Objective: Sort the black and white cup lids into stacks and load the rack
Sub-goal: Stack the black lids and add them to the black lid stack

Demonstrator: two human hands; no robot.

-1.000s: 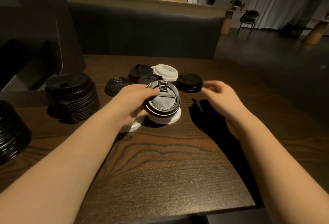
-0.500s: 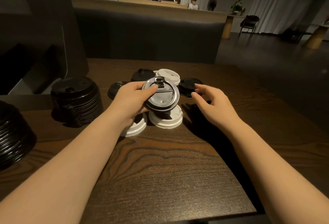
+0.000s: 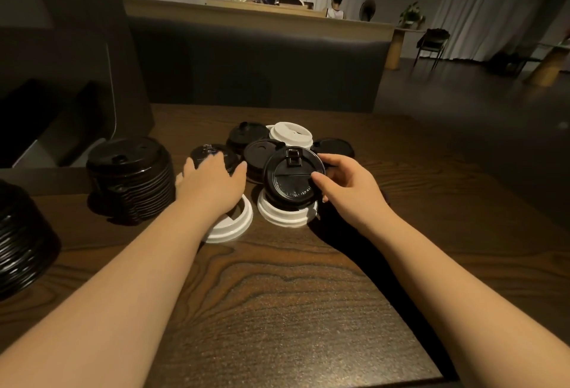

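Cup lids, black and white, are shown scattered at the middle of a dark wooden table [image 3: 293, 310]. Two tall stacks of black lids are seen at the left: one cut by the frame edge [image 3: 21, 239], one nearer the centre [image 3: 132, 177]. A black lid with a flip tab [image 3: 290, 176] is held tilted above a white lid [image 3: 285, 214] by the right hand [image 3: 345, 184], thumb on its face and fingers curled behind its rim. The left hand [image 3: 209, 184] is laid with fingers spread over a flat black lid [image 3: 209, 153]; whether it is grasped cannot be told. A second white lid [image 3: 231, 224] lies partly under the left wrist. Further loose lids, three black [image 3: 246, 134] [image 3: 257, 153] [image 3: 334, 147] and one white [image 3: 291, 134], are clustered behind.
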